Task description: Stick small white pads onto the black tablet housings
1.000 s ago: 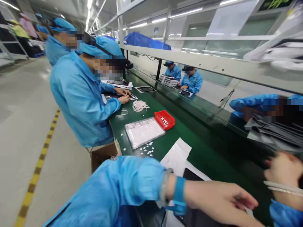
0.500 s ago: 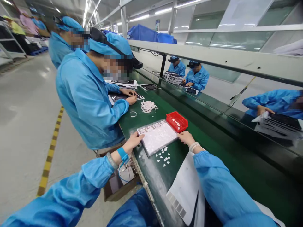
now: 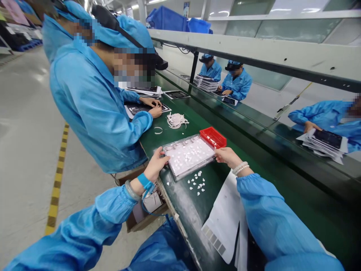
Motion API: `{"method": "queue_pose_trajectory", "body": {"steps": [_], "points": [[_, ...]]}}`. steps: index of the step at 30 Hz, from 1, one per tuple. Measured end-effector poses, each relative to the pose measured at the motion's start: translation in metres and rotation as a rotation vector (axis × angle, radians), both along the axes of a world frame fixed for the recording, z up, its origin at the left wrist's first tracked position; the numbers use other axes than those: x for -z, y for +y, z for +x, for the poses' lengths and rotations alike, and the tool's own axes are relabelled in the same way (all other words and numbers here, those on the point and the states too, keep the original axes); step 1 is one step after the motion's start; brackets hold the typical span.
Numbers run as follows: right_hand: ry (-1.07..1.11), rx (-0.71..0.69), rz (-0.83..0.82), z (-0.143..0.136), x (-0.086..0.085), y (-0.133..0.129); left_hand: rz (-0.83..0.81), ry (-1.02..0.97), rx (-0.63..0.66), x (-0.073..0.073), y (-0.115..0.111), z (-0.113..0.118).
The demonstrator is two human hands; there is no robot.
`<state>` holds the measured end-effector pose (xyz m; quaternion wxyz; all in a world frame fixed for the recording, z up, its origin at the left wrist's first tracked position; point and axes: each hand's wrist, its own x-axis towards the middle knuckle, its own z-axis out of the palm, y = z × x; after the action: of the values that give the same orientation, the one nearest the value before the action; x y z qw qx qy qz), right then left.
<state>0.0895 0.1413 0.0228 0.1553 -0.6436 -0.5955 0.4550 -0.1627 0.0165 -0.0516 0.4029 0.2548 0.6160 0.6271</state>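
Note:
A shallow clear-walled tray [image 3: 194, 170] with many small white pieces on its pale floor is held level at its two ends. My left hand [image 3: 156, 165] grips its left edge between thumb and fingers. At the right edge, my right hand [image 3: 227, 157] pinches the rim, close to a red bin [image 3: 219, 140] that has a few white pieces inside. More small white tabs [image 3: 198, 183] lie scattered on the green bench just in front of the tray. A blue wrist strap circles my left wrist.
White sheets [image 3: 225, 214] lie by my right forearm. White strips [image 3: 176, 121] are heaped beyond the tray. A co-worker [image 3: 93, 105] sits at the left, and others work across the bench. An open carton [image 3: 146, 222] stands below the bench edge.
The loose pieces in the tray, smooth-looking before, now show as distinct scattered bits. The tray's right end has come in front of the red bin, and my view has shifted slightly.

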Motion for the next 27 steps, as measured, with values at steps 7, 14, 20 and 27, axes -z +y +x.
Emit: {"method": "queue_pose_trajectory", "body": {"steps": [7,14,20,27], "points": [[0.251,0.054,-0.172,0.002,0.013,-0.009,-0.026,-0.098,0.11,-0.006,0.0,0.0],[0.446,0.063,-0.217,-0.005,0.017,-0.011,-0.074,-0.116,0.113,-0.014,-0.002,0.0],[0.554,0.08,-0.157,-0.006,0.013,-0.019,-0.078,-0.169,0.01,-0.018,-0.002,0.005],[0.578,0.023,-0.111,-0.012,0.012,-0.029,-0.022,-0.338,0.028,-0.031,-0.007,0.008]]}}
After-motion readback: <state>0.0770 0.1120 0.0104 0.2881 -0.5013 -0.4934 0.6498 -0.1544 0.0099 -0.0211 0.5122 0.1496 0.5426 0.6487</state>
